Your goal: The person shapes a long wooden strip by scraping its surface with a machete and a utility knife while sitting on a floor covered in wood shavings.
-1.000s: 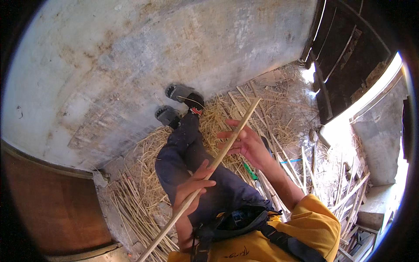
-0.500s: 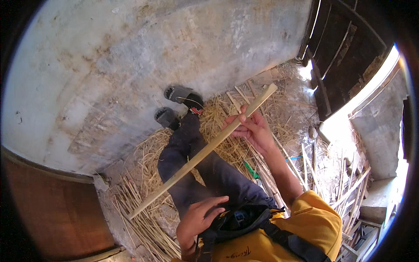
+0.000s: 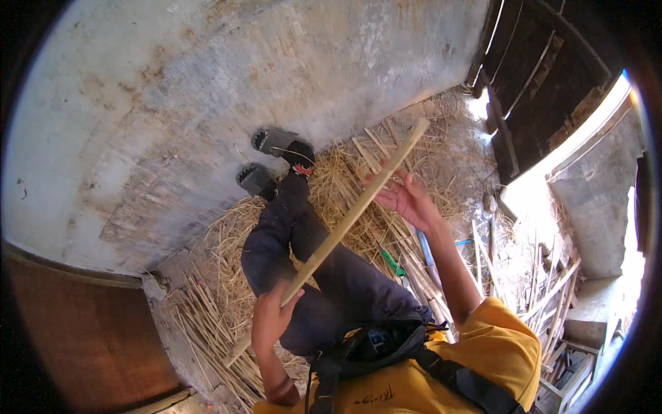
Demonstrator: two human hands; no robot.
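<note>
**Both hands back on the stick**

The left hand (image 3: 270,319) is closed round the lower part of the stick (image 3: 345,228), fingers wrapped over it, thumb on top. Half a second ago that hand lay loose near the lap, off the stick altogether; a second ago it gripped the stick much as it does now. So the hold has been let go and taken up again, a little lower on the shaft — it looks like a re-grip while the piece is worked along its length.

The right hand (image 3: 407,199) sits near the upper end with palm and fingers spread; the stick crosses its fingertips and rests against them rather than being clenched. Earlier the same hand had its fingers curled firmly round that end.

The stick itself runs from about 7 o'clock, low by the straw, up to 1 o'clock, where its pale tip stands out in the sunlight. It crosses over the legs (image 3: 303,276), stretched toward 11 o'clock, with sandals (image 3: 276,159) near the wall (image 3: 207,90). It lies steeper than half a second ago.

Around the legs, straw (image 3: 227,234) and split canes (image 3: 386,241) cover the floor — more canes are heaped at 4 o'clock. A dark wooden door (image 3: 545,76) stands at 1 o'clock.
</note>
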